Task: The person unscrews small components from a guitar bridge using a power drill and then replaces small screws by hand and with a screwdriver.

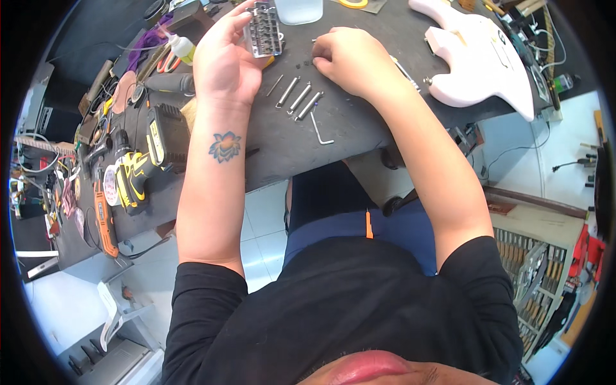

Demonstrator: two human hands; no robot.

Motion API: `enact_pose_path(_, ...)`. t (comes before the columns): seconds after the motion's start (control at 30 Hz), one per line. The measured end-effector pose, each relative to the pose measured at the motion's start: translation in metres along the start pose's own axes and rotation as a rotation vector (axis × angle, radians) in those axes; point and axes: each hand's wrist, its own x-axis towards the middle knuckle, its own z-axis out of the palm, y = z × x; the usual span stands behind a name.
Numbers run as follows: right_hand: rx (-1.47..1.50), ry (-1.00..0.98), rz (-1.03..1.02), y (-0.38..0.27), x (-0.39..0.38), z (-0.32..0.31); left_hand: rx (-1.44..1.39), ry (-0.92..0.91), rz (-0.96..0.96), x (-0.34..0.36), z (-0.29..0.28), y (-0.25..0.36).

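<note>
My left hand (pixel 228 54) is closed around a metal guitar bridge (pixel 264 31) with rows of dark saddles, tilted up at the far edge of the bench. To its right, my right hand (pixel 350 58) rests low over the bench, fingers curled together. What they hold, if anything, is hidden; a thin metal tip shows beside the fingers. Small black blocks (pixel 303 65) lie just left of those fingertips. Between my forearms are three metal springs (pixel 299 97), a thin metal rod (pixel 274 85) and an L-shaped hex key (pixel 322 133).
A pale pink guitar body (pixel 481 58) lies at right on the dark bench (pixel 282 154). A clear plastic tub (pixel 299 11) stands at the far edge. On the left are a yellow cordless drill (pixel 133 173), an orange tool (pixel 104 215) and a small bottle (pixel 181 48).
</note>
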Motion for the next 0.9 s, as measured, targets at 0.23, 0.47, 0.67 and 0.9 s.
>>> enact_pose_path(0.23, 0.117, -0.03, 0.138, -0.005, 0.001, 0.003, -0.082, -0.028, -0.045, -0.002, -0.001, 0.004)
enact_pose_path(0.47, 0.867, 0.356, 0.215, -0.004, -0.019, -0.004, -0.097, -0.231, 0.005, -0.001, 0.001, -0.003)
enact_pose_path(0.67, 1.238, 0.366, 0.02, -0.012, -0.019, 0.007, 0.084, -0.077, 0.113, -0.019, 0.026, -0.023)
enact_pose_path(0.9, 1.247, 0.33, 0.073, -0.013, -0.021, 0.006, 0.168, -0.071, 0.186, -0.026, 0.039, -0.029)
